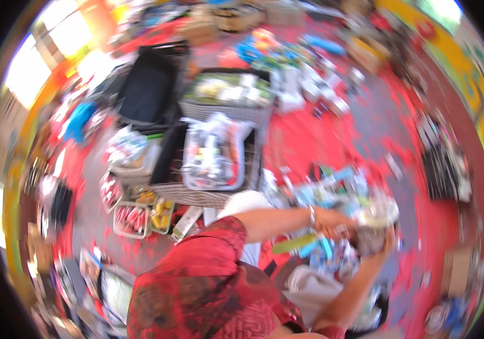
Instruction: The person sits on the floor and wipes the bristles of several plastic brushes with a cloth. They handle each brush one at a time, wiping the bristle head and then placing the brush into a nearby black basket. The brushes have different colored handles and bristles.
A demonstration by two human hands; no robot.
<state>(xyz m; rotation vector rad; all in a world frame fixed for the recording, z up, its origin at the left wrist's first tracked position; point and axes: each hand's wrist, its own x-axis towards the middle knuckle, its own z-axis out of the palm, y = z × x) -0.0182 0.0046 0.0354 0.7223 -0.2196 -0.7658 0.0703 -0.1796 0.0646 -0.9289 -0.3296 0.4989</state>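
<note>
Both my arms reach to the right, and the picture is smeared by motion. My left hand (pixel 332 222), with a pale band at its wrist, is closed against the near-left side of a see-through, rounded plastic thing (pixel 379 211). Its lower part looks greyish brown; whether it is a bag or a tub I cannot tell. My right hand (pixel 389 242) wraps round its right side from below. Beneath my left hand lie a yellow-green strip (pixel 294 244) and a heap of small blue and white packets (pixel 332 253). A pale cloth-like thing (pixel 310 285) lies nearer to me.
An open dark case (pixel 214 196) ahead holds a clear tub (pixel 214 183) of small items. Behind it stands a filled basket (pixel 228 110) beside a black case (pixel 147 85). Small tubs of red (pixel 130 219) and yellow things (pixel 163 216) sit left. White boxes (pixel 310 85) and dark flat items (pixel 443 169) cover the floor.
</note>
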